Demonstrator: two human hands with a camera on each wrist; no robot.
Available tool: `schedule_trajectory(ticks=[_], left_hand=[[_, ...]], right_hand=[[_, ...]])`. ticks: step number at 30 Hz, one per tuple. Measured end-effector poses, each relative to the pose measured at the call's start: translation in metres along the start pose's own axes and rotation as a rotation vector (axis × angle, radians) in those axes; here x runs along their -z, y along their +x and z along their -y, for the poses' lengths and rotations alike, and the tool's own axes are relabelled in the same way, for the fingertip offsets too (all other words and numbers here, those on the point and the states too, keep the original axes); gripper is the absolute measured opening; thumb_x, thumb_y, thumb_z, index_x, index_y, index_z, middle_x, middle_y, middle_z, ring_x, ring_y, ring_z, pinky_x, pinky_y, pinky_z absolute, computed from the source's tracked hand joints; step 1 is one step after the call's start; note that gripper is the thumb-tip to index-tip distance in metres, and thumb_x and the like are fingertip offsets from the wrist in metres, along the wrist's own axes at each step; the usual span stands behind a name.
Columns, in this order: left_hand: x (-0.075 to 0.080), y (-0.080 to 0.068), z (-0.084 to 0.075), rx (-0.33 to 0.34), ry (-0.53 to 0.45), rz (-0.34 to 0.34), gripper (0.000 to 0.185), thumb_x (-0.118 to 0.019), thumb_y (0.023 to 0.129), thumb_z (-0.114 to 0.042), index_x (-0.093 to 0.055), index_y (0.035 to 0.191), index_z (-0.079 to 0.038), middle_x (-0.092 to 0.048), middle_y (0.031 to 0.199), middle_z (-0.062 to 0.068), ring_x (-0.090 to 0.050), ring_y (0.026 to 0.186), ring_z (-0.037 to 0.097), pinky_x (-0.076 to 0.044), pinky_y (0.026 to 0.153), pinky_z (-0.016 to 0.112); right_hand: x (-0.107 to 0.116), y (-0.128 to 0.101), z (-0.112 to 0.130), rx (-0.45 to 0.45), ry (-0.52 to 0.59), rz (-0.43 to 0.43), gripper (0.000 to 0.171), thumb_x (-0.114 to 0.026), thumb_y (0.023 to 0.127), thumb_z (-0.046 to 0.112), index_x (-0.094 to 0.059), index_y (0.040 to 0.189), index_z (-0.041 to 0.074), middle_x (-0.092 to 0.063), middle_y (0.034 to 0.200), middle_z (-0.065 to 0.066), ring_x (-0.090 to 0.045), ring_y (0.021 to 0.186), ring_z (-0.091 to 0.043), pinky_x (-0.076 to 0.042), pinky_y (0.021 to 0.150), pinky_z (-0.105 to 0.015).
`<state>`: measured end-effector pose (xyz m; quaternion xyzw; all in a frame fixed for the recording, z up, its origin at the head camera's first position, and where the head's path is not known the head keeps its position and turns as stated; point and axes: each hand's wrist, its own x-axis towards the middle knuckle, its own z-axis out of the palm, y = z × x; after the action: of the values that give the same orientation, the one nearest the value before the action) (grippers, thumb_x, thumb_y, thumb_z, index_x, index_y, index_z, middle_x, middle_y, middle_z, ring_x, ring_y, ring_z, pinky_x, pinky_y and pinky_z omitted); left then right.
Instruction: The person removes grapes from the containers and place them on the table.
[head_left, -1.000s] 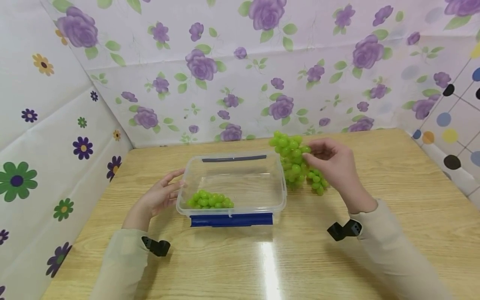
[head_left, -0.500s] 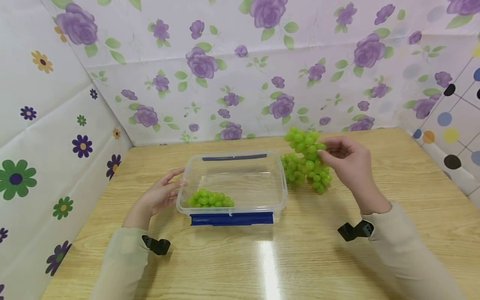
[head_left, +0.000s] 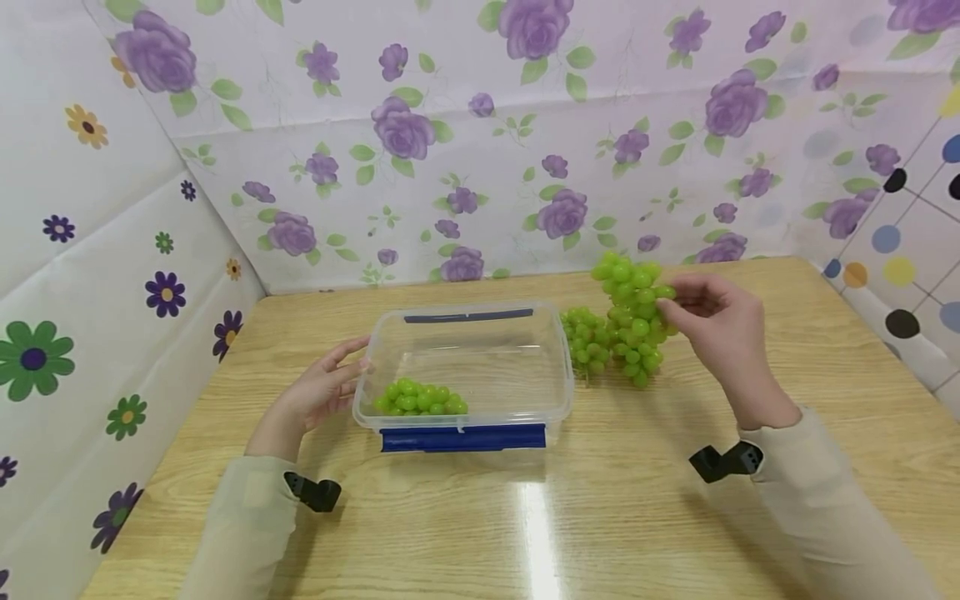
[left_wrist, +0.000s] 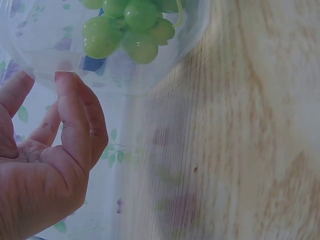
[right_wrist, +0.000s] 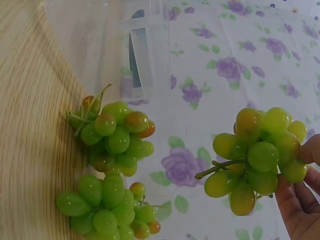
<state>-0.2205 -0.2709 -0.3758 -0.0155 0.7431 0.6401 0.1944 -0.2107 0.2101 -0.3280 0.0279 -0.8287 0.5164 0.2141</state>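
Note:
My right hand point(head_left: 716, 321) pinches a bunch of green grapes point(head_left: 633, 287) between thumb and fingers, held up at the right of a clear plastic container point(head_left: 558, 400). In the right wrist view the held grapes point(right_wrist: 262, 157) show a stem sticking out and a few reddish berries. Two more bunches, one nearer the container point(right_wrist: 117, 132) and one beside it point(right_wrist: 107, 207), rest on the table. My left hand point(head_left: 322, 392) touches the container's left wall with fairly relaxed fingers point(left_wrist: 75, 115). Another bunch of grapes point(head_left: 422, 398) lies inside the container's front left.
The container has a blue latch point(head_left: 463, 438) along its front and another at its back. Around it is a wooden table point(head_left: 465, 533), backed by a wall covering with purple flowers point(head_left: 405, 129).
My right hand has carried the held grapes to the right, away from the container, uncovering more of the bunches on the table. The left hand and container stay put.

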Motion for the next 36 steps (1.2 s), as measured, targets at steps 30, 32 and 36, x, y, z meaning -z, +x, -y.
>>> schedule_trajectory(ticks=[30, 32, 36], left_hand=[[0.000, 0.001, 0.003, -0.016, -0.034, 0.012, 0.067, -0.054, 0.098, -0.032, -0.018, 0.153, -0.019, -0.061, 0.107, -0.005, -0.067, 0.089, 0.008, -0.055, 0.072, 0.023], [0.000, 0.001, 0.003, -0.016, -0.032, 0.013, 0.067, -0.054, 0.098, -0.032, -0.018, 0.153, -0.019, -0.061, 0.107, -0.005, -0.067, 0.090, 0.009, -0.055, 0.072, 0.023], [0.000, 0.001, 0.002, -0.015, -0.028, 0.011, 0.067, -0.054, 0.098, -0.032, -0.018, 0.153, -0.019, -0.060, 0.108, -0.004, -0.067, 0.091, 0.009, -0.055, 0.073, 0.023]], right_hand=[[0.030, -0.003, -0.035, -0.133, -0.112, -0.073, 0.036, -0.068, 0.088, 0.026, -0.064, 0.115, 0.004, -0.056, 0.083, 0.030, -0.056, 0.077, 0.010, -0.046, 0.068, -0.006], [0.031, -0.003, -0.037, -0.139, -0.118, -0.075, 0.036, -0.068, 0.088, 0.026, -0.064, 0.115, 0.003, -0.055, 0.082, 0.030, -0.055, 0.077, 0.010, -0.045, 0.067, -0.006], [0.033, -0.002, -0.042, -0.141, -0.128, -0.079, 0.037, -0.068, 0.088, 0.024, -0.064, 0.116, 0.000, -0.054, 0.083, 0.030, -0.054, 0.076, 0.010, -0.045, 0.067, -0.005]])
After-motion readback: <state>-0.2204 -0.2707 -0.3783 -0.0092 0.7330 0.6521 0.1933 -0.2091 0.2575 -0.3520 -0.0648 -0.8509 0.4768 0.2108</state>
